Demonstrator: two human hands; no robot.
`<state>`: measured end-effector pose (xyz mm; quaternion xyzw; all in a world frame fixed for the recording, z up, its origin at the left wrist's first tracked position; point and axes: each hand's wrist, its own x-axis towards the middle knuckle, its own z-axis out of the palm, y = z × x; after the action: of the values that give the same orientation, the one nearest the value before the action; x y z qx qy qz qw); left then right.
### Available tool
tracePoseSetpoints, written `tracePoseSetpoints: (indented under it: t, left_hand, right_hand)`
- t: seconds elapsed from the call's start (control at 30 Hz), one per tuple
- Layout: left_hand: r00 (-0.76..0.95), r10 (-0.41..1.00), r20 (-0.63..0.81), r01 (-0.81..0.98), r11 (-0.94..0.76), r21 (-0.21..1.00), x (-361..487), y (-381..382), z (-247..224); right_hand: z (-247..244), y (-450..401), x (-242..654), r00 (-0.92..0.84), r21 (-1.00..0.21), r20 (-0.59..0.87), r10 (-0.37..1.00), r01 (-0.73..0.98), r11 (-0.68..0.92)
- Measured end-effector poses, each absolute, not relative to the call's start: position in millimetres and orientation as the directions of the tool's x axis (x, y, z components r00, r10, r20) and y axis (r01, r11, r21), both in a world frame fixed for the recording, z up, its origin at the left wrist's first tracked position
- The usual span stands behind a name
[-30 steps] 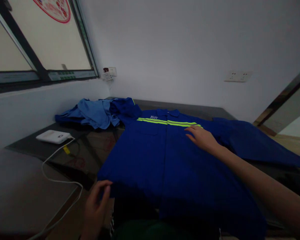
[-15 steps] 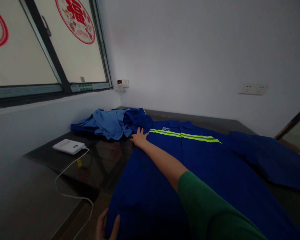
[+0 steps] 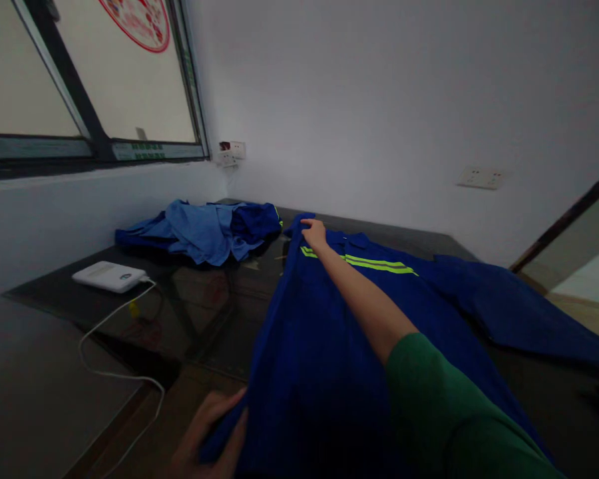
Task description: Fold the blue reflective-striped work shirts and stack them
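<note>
A dark blue jacket with yellow-green reflective stripes lies spread over the dark table. Its left edge is lifted and turned slightly inward. At the upper left of the jacket, my right hand pinches the blue cloth near the shoulder, the arm in a green sleeve reaching across the garment. My left hand, low in the view, grips the jacket's left edge near the hem between thumb and fingers.
A pile of light and dark blue clothes lies at the table's back left. A white device with a white cable sits on the dark table. Wall sockets and a window are behind.
My right hand has gone from spread flat on the cloth to pinching it, and the jacket's left side has been raised and drawn inward. The view has shifted slightly.
</note>
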<state>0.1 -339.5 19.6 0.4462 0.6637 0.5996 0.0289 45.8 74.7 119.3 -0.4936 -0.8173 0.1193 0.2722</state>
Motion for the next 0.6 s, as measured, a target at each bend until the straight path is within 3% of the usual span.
tracePoseSetpoints:
  t: [0.07,0.13,0.2,0.3,0.37,0.5,0.6]
  left_hand:
    - [-0.351,0.676,0.648,0.617,-0.353,0.703,19.5,-330.0,34.1]
    - [-0.109,0.693,0.713,0.612,-0.518,0.598,40.8,-320.0,39.3]
    - [0.074,0.703,0.707,0.613,-0.591,0.524,59.7,-312.0,33.4]
    - [0.199,0.755,0.625,0.700,-0.556,0.449,74.8,-308.2,11.1]
    - [0.176,0.792,0.585,0.774,-0.478,0.415,73.6,-311.6,-4.1]
    - [0.089,0.816,0.571,0.857,-0.355,0.373,55.5,-325.9,-16.7]
    - [0.170,0.777,0.606,0.804,-0.465,0.371,45.5,-333.9,-9.5]
  right_hand:
    - [116.5,86.7,88.8,-0.249,-0.670,0.376,0.893,0.592,0.447]
    - [104.7,91.3,133.2,-0.120,-0.869,0.354,0.927,0.324,0.374]
    - [86.9,89.0,173.5,-0.069,-0.955,0.261,0.963,0.123,0.268]
    - [58.4,79.8,214.6,-0.106,-0.993,0.086,0.991,0.067,0.094]
    - [43.1,75.2,226.3,-0.109,-0.994,0.007,0.994,0.104,0.018]
    - [27.4,73.2,225.0,-0.052,-0.988,-0.005,0.999,0.154,0.003]
    - [26.7,74.1,217.6,-0.054,-0.984,0.022,0.998,0.177,0.031]
